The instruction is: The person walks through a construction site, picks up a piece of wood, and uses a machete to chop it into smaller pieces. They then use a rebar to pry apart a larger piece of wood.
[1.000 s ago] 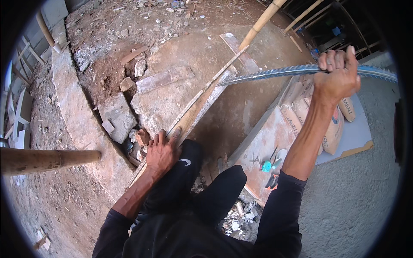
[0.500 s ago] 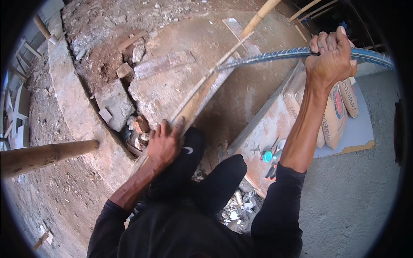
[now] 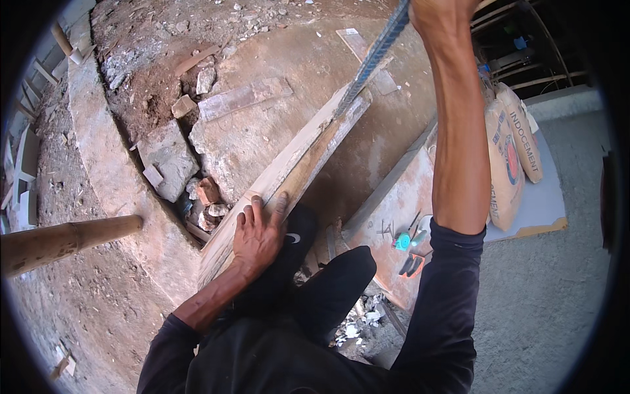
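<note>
My right hand (image 3: pixel 446 14), partly cut off by the upper edge, is closed round a ribbed steel bar (image 3: pixel 375 60). The bar slants down to the left, and its lower end meets the far part of two long wooden boards lying together, at the seam between them. The paler board (image 3: pixel 282 164) is on the left, the browner board (image 3: pixel 321 150) on the right. My left hand (image 3: pixel 258 238) lies on the near part of the boards beside my knee, fingers stretched out and spread. The boards run diagonally from near left to far right.
Paper sacks (image 3: pixel 506 164) stand at the right. A turquoise round object (image 3: pixel 401 241) and an orange-and-black tool (image 3: pixel 412 265) lie on a slab nearer me. A bamboo pole (image 3: pixel 72 245) juts in from the left; broken bricks (image 3: pixel 208 192) and a concrete chunk (image 3: pixel 168 159) lie left of the boards.
My right hand has moved up and left, swinging the steel bar from nearly level to steep. The boards have tilted, showing more of their faces. My left hand stays on them, shifted slightly.
</note>
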Demonstrator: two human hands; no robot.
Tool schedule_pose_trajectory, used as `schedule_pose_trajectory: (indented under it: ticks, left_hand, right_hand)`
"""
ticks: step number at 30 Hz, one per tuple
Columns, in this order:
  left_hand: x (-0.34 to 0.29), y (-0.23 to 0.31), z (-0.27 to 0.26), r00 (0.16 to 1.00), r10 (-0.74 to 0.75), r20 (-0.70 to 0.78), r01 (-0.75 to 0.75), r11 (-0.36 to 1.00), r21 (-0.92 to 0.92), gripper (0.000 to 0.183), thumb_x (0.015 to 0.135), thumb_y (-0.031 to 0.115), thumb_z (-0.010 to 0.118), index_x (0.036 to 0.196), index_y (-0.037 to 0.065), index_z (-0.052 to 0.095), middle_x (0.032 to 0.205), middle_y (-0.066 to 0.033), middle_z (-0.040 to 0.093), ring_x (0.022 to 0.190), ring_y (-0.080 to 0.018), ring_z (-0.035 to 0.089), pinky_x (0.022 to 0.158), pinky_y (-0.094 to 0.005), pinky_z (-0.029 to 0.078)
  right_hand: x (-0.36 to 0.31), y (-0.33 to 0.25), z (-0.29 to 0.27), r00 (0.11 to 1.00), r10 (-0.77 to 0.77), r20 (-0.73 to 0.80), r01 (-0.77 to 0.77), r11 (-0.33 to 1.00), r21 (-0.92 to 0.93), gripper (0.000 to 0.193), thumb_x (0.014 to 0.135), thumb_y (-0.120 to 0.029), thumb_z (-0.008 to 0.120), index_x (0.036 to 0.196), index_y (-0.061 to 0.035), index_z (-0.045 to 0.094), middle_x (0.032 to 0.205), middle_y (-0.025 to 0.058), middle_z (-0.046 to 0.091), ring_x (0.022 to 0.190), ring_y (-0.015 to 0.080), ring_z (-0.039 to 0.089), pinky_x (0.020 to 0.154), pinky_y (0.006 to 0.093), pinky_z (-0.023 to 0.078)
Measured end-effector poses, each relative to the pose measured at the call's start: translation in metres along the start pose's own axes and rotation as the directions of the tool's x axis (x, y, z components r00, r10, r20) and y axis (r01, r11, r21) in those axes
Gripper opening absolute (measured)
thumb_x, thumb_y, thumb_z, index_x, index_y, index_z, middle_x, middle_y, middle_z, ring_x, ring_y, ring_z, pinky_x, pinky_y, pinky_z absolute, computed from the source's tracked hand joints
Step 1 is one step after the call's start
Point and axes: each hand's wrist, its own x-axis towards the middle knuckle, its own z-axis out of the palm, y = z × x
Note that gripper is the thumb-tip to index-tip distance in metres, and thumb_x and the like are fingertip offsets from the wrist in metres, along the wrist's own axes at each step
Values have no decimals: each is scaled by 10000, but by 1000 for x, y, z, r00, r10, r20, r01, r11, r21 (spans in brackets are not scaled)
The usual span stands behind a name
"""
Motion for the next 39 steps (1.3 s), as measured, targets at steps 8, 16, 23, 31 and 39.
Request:
schedule_pose_trajectory:
  ticks: [8,16,23,31,39]
  left_hand:
    - [5,4,-4,1000,1,-25,-1,1000,4,679,927,367,666,1554,301,415,1316,-280,490,1116,-435,542,926,-518,456]
    - [16,-36,-28,993,-115,18,116,990,-84,626,946,358,638,1535,295,435,1322,-255,484,1142,-439,564,1003,-561,445]
    - [15,-14,-22,1000,23,10,-22,994,-108,628,941,358,645,1530,266,445,1308,-285,499,1126,-436,566,965,-526,457]
    - [19,-26,-27,997,-35,-74,28,995,-93,656,857,378,731,1475,292,526,1261,-187,556,1131,-382,596,933,-503,504]
    - [20,-29,-28,996,-28,-85,18,993,-120,649,851,376,742,1463,290,544,1200,-165,564,1136,-374,593,952,-521,502]
  right_hand:
    - [25,26,127,958,-144,249,193,964,-185,290,891,-189,640,851,97,653,782,299,684,809,394,726,714,484,524]
    - [5,13,110,974,-183,138,204,966,-158,259,900,-203,665,885,56,683,697,160,671,683,280,667,651,439,498]
    - [-30,-22,-47,988,-124,-91,142,962,235,210,941,-62,673,767,-55,556,547,-7,419,430,103,402,436,258,344]
    - [-81,-26,-116,950,-82,-300,158,959,236,431,986,-171,607,629,-169,366,558,-35,254,446,87,301,413,250,275]
    - [-107,-21,-153,862,-66,-502,195,959,208,467,958,-205,634,602,-187,332,566,-35,257,426,84,272,395,244,269]
